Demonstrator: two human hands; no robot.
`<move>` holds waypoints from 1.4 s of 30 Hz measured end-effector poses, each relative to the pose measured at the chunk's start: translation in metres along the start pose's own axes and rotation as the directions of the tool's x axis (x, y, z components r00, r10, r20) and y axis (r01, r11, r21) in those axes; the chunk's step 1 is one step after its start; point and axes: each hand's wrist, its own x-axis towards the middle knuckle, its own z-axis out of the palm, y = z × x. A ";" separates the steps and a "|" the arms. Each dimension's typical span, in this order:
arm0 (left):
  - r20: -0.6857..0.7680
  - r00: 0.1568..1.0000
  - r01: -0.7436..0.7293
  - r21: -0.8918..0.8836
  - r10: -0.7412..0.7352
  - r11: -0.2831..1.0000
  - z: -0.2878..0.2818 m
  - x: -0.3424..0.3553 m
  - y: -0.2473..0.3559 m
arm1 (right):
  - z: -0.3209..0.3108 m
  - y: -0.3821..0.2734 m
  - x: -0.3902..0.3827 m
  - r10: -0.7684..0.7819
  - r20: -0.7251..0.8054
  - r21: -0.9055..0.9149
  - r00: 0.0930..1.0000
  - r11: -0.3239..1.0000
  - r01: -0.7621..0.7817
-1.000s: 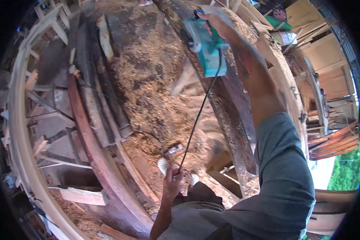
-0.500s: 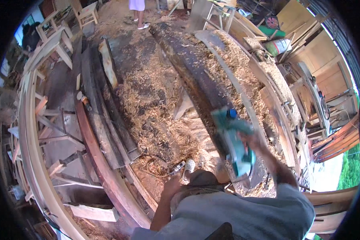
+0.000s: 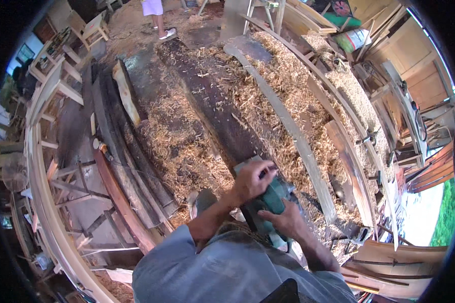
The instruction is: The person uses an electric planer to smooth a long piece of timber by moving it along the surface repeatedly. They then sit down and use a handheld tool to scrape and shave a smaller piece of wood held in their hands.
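Observation:
A green electric planer (image 3: 272, 198) rests on the near end of a long dark wooden plank (image 3: 207, 101) that runs away from me. My left hand (image 3: 253, 180) grips the planer's front knob. On the rear handle sits my right hand (image 3: 288, 222), closed around it. Both forearms reach in from the lower edge, in grey sleeves. Wood shavings (image 3: 288, 86) lie thick on both sides of the plank.
Curved timber pieces (image 3: 293, 136) and planks (image 3: 125, 91) lie beside the dark plank. A long bent wooden frame (image 3: 45, 202) runs along the left. Another person's legs (image 3: 156, 15) stand at the far end. Wooden furniture and boards (image 3: 419, 86) crowd the right side.
The planer came from the far end of the plank back toward me. My left hand let go of the cord near my feet and took the planer's front knob.

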 end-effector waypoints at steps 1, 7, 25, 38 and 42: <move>0.019 0.995 0.095 -0.035 -0.094 0.995 -0.017 0.020 -0.014 | 0.002 -0.014 0.022 -0.035 0.018 0.034 0.999 0.999 0.034; 0.008 0.979 0.203 -0.095 -0.203 0.975 -0.141 0.146 -0.102 | 0.016 -0.146 0.177 0.019 0.152 0.051 0.988 0.998 -0.027; 0.233 0.900 -0.436 0.497 0.368 0.750 -0.583 0.481 -0.408 | 0.181 -0.480 0.685 -0.865 -0.049 -0.143 0.500 0.501 0.853; -0.086 0.994 -0.074 -0.017 0.072 0.997 -0.268 0.249 -0.211 | 0.066 -0.267 0.323 0.093 0.138 -0.107 0.986 0.991 -0.078; 0.136 0.960 -0.221 -0.164 0.244 0.961 -0.137 0.174 -0.148 | 0.034 -0.134 0.192 0.172 0.027 0.091 0.985 0.981 -0.174</move>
